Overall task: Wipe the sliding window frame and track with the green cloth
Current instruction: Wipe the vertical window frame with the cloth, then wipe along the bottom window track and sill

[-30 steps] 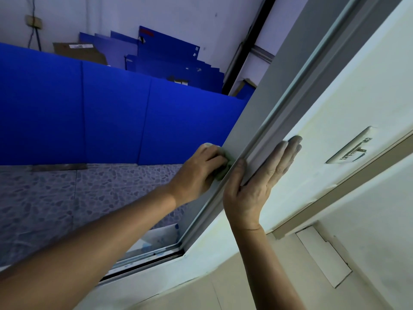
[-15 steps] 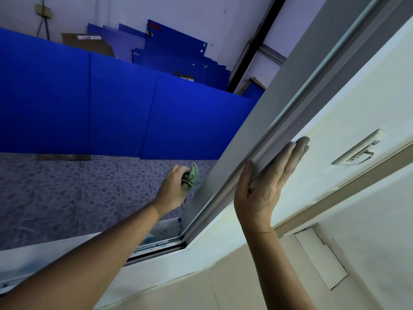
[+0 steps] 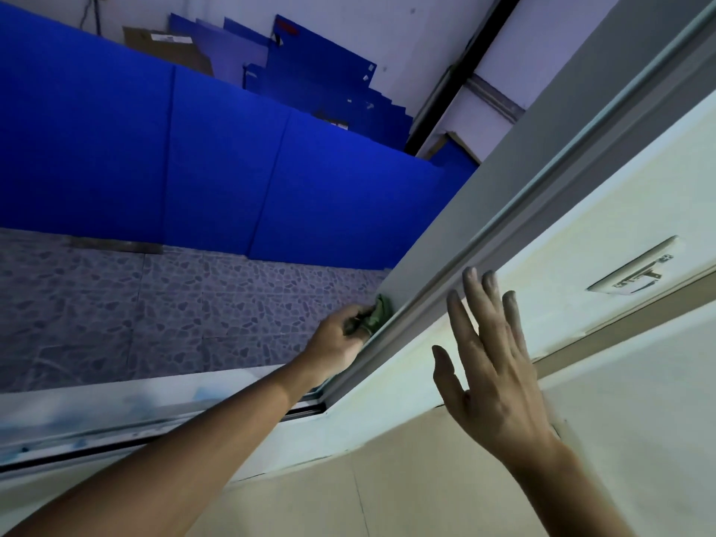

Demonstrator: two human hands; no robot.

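The left hand [image 3: 336, 340] grips the bunched green cloth [image 3: 377, 312] in curled fingers and presses it against the outer face of the grey sliding window frame [image 3: 457, 242], low down near the corner where it meets the bottom track [image 3: 162, 424]. The right hand [image 3: 489, 366] has its fingers straight and spread wide, holding nothing, beside the frame's inner edge over the pale wall [image 3: 561, 211].

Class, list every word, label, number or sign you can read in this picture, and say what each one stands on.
None can be read.
White label on the brown cardboard behind the blue panels: print too small and blurred.
Red mark on the leaning blue sheet: blurred, no letters legible.
Small white stickers on the stacked blue sheets: too small to read.
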